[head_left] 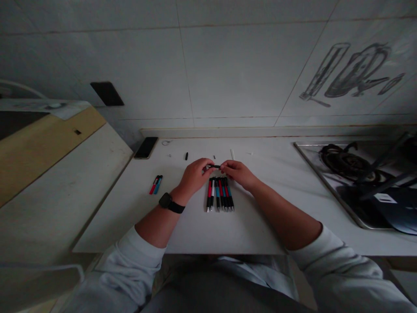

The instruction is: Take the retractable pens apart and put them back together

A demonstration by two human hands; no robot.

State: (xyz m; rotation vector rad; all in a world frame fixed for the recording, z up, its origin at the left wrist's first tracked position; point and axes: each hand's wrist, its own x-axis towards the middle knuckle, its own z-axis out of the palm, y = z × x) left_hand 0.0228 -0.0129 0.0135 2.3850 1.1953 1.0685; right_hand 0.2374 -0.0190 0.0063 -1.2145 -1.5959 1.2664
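My left hand and my right hand meet over the white counter, both pinching the ends of a thin dark pen part held level between them. Just below the hands lies a neat row of several pens with red, blue and white barrels and black grips, tips pointing toward me. A black watch sits on my left wrist. The fingers of both hands are curled shut on the part.
Two pen barrels, red and blue, lie left of the hands. A black phone, a small black cap, a white stick and tiny bits lie near the wall. A gas hob fills the right side.
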